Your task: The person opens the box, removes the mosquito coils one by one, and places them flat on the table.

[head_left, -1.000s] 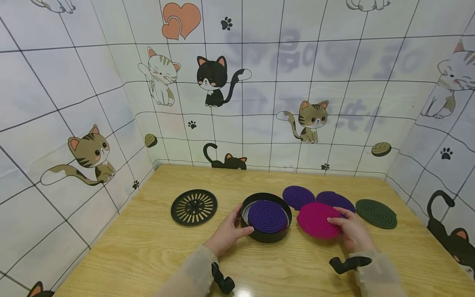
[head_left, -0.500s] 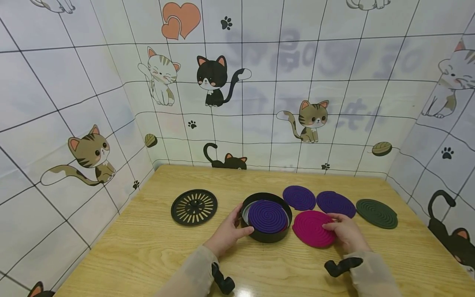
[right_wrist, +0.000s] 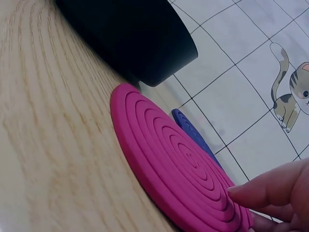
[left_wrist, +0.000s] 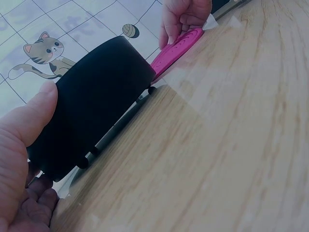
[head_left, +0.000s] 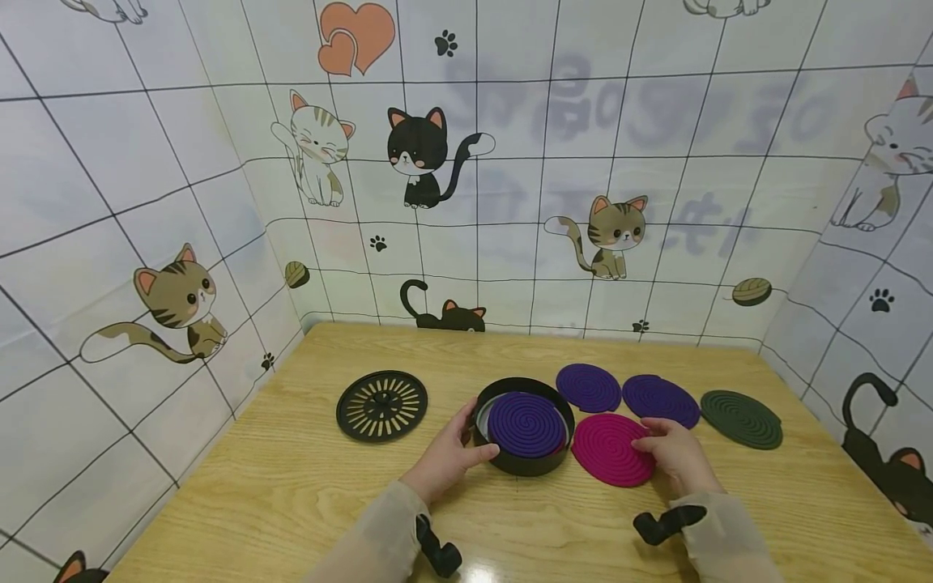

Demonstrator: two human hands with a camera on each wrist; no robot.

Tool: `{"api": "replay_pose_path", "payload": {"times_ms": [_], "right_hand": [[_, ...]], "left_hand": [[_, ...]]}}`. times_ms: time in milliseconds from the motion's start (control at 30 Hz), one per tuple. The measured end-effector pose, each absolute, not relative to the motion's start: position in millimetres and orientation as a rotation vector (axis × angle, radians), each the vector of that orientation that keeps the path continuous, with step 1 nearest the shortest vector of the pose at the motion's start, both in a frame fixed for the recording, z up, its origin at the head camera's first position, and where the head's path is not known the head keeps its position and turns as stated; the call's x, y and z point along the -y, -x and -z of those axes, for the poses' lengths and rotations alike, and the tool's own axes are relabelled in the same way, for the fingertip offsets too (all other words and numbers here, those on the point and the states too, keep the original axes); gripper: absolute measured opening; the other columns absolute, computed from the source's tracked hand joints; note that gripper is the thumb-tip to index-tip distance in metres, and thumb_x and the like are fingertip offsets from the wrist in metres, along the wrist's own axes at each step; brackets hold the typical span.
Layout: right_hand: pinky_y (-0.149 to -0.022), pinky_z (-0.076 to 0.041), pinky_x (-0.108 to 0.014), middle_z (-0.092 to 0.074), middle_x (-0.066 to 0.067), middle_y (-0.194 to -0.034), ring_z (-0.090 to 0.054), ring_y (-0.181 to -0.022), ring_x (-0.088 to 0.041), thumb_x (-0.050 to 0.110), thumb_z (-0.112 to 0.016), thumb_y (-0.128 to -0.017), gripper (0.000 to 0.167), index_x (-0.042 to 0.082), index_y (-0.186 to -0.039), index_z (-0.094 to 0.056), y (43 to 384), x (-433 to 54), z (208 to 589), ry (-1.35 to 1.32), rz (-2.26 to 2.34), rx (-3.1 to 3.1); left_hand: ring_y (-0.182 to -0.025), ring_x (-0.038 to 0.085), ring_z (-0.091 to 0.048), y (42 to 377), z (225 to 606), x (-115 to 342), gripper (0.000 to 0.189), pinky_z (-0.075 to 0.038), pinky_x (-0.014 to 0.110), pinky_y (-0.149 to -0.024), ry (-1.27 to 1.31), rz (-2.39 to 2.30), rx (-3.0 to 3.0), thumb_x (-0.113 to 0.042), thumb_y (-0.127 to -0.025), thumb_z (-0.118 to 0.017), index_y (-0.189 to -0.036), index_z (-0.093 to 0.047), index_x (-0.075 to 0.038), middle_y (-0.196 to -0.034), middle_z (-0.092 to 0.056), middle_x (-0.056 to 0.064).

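My left hand grips the left side of a round black mosquito coil holder, thumb on its near wall. In the left wrist view, small feet show beneath the holder. Inside it lies a purple mosquito coil, with a bit of pink peeking out under its edge. To the right, my right hand pinches the right edge of a pink mosquito coil, thumb on top. In the right wrist view the pink coil lies low over the table, its far edge close by the holder.
Left of the holder lies a black slotted lid. Behind the pink coil are two more purple coils, one nearer the holder and one farther right, then a green coil. A cat-print tiled wall backs the wooden table.
My right hand has brought the pink coil left and toward me, lower to the table beside the holder, uncovering the purple coils behind. The left hand has stayed on the holder.
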State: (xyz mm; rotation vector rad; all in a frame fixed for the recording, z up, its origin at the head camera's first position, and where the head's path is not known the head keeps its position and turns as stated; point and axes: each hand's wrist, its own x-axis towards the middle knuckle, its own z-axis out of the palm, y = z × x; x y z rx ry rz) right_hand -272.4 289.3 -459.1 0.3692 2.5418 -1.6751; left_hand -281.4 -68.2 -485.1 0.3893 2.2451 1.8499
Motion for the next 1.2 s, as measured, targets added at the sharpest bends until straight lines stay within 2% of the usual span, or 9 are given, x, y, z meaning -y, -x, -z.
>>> {"api": "replay_pose_path", "payload": {"times_ms": [233,567,867,967,1100,1200], "right_hand": [[-0.095,-0.042,-0.048,-0.038,-0.036,-0.138,-0.043,-0.121,-0.042,0.001,-0.057,-0.091,0.061,-0.013,-0.143,-0.029,271.4,-289.8,459.2,-0.369,1.69,-2.548],[-0.093,-0.041,-0.045,-0.037,-0.035,-0.137,-0.041,-0.121,-0.041,0.0,-0.058,-0.09,0.063,-0.013,-0.143,-0.026,270.6,-288.0,456.5,-0.409,1.733,-2.547],[-0.077,-0.047,-0.026,-0.044,-0.034,-0.13,-0.048,-0.113,-0.037,0.0,-0.058,-0.089,0.059,-0.016,-0.14,-0.031,269.0,-288.6,455.8,-0.386,1.717,-2.607],[-0.082,-0.048,-0.029,-0.042,-0.035,-0.132,-0.047,-0.116,-0.039,0.001,-0.057,-0.091,0.059,-0.016,-0.14,-0.03,268.8,-289.6,454.9,-0.39,1.732,-2.597],[-0.093,-0.044,-0.04,-0.038,-0.036,-0.137,-0.042,-0.122,-0.042,0.002,-0.057,-0.093,0.059,-0.014,-0.142,-0.028,268.2,-292.2,452.8,-0.408,1.754,-2.569],[-0.089,-0.045,-0.036,-0.038,-0.034,-0.139,-0.043,-0.121,-0.039,0.005,-0.055,-0.094,0.058,-0.012,-0.143,-0.029,267.6,-293.0,449.8,-0.422,1.762,-2.564]], "left_hand": [[-0.141,0.037,-0.026,282.8,486.0,67.2,0.098,-0.025,0.049,-0.113,-0.39,-1.853,-2.235,-0.036,-0.08,-0.079,-0.155,-0.019,-0.018,-0.155,-0.027,0.011],[-0.139,0.036,-0.029,282.4,485.2,67.8,0.098,-0.026,0.049,-0.113,-0.404,-1.837,-2.256,-0.038,-0.079,-0.079,-0.155,-0.019,-0.018,-0.154,-0.03,0.011],[-0.139,0.038,-0.029,282.3,485.2,67.8,0.096,-0.025,0.051,-0.113,-0.426,-1.867,-2.236,-0.033,-0.082,-0.078,-0.155,-0.019,-0.014,-0.153,-0.032,0.014],[-0.139,0.038,-0.029,282.6,485.8,67.3,0.095,-0.024,0.051,-0.113,-0.433,-1.877,-2.229,-0.03,-0.083,-0.077,-0.154,-0.018,-0.012,-0.152,-0.033,0.015],[-0.139,0.039,-0.028,282.3,484.8,66.8,0.094,-0.024,0.052,-0.113,-0.425,-1.881,-2.224,-0.027,-0.084,-0.077,-0.154,-0.017,-0.011,-0.152,-0.032,0.017],[-0.139,0.04,-0.027,277.3,477.1,66.5,0.093,-0.023,0.052,-0.113,-0.422,-1.89,-2.213,-0.025,-0.084,-0.076,-0.154,-0.017,-0.009,-0.152,-0.031,0.019]]}}
